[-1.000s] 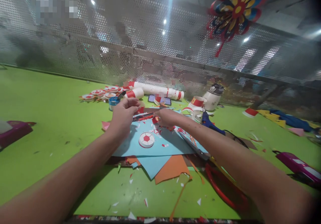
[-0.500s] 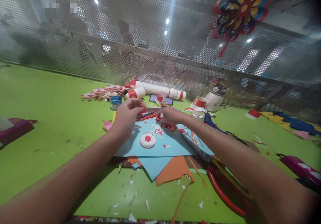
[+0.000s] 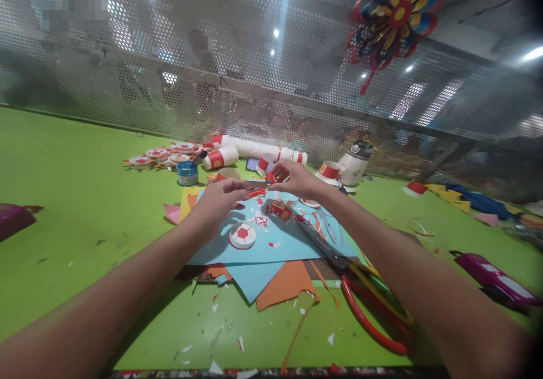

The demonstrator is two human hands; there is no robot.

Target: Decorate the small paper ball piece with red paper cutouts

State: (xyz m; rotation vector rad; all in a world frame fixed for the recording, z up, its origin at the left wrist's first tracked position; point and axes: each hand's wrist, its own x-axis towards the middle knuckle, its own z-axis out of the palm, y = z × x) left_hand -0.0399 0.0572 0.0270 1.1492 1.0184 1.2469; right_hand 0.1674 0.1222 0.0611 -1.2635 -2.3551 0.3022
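Over light blue paper sheets (image 3: 212,252), my two hands come close together. My left hand (image 3: 218,201) has its fingers pinched; what they grip, close to a dark strip and thin orange-red pieces, I cannot make out. My right hand (image 3: 297,178) is curled, a small red piece (image 3: 271,177) at its fingertips. A white disc (image 3: 242,235) with a red soccer-ball pattern lies in front of my left hand. Below my right hand sit a red printed cup scrap (image 3: 279,210) and large scissors (image 3: 326,249) with red and yellow handles.
Behind stand a blue jar (image 3: 187,173), a paper cup (image 3: 223,157), a row of stacked cups (image 3: 258,148) and a white kettle-like container (image 3: 357,163). Decorated discs (image 3: 156,154) pile at left. Orange paper (image 3: 288,288) overhangs in front. A purple tool (image 3: 494,280) lies right.
My right hand has lifted and drawn slightly away from the sheet, uncovering more of the red printed scrap. My left hand has come lower beside the thin red pieces. The view has swung slightly right.
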